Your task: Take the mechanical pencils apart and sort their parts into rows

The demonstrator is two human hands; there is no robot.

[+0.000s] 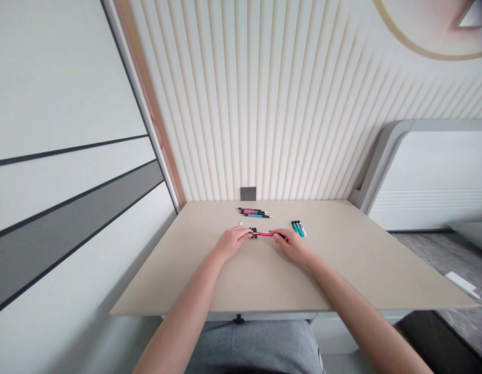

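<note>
A pink and black pen (265, 234) lies level between my two hands. My left hand (232, 242) pinches its left end, and my right hand (291, 244) closes round its dark right end. Right behind the pen's left part are several small black pieces (255, 230), partly hidden by it and by my fingers. Farther back, several pink, teal and black pens (254, 213) lie side by side. A small white piece (241, 223) rests just beyond my left hand. Several teal and white tubes with black ends (298, 228) lie beyond my right hand.
The beige desk (264, 285) stands against a ribbed wall with a dark socket (248, 194). A white and grey cabinet (108, 208) rises along its left side. To the right is a pale headboard (428, 176). A black knob (238, 318) sits under the front edge.
</note>
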